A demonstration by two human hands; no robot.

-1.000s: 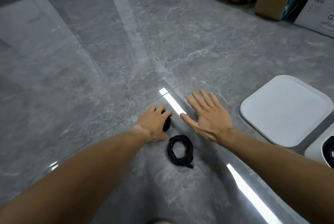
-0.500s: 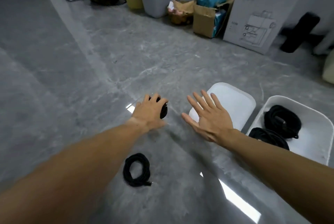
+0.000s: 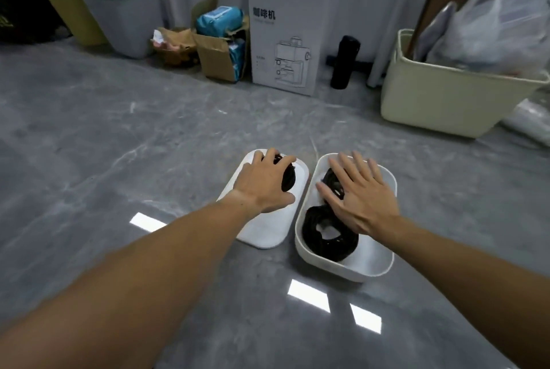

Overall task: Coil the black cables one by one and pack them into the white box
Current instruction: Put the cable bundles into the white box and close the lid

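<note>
Head view: two bare hands, one white box (image 3: 369,269), one white lid (image 3: 269,233), three black cable coils, all over grey marble floor (image 3: 125,145).

Left hand (image 3: 263,182) above the lid's far end, fingers curled round a coiled black cable (image 3: 288,179), gripping it. Right hand (image 3: 361,194) over the box, fingers straight and spread, holding nothing; whether palm touches anything below, cannot tell. Two coils inside the box: near coil (image 3: 327,239) lying flat toward the near end, far coil (image 3: 331,179) toward the far end, partly under the right hand. Box just right of the lid, narrow gap between.

Against the wall: one grey swing-top bin (image 3: 119,8), one yellow bin (image 3: 70,11) beside it, one open cardboard carton (image 3: 220,50) with blue packs, one tall white printed carton (image 3: 285,29), one black bottle (image 3: 345,62), one cream tub (image 3: 446,103) stuffed with plastic bags.

Compared with half a second ago: gripped coil carried rightward from bare floor to above the lid; right hand shifted from over the lid to over the box; fourth coil formerly on the floor near the left forearm now out of frame; view swung toward the wall.

Gripped coil mostly hidden by fingers. Far coil half covered. Right edge of frame blurred.
</note>
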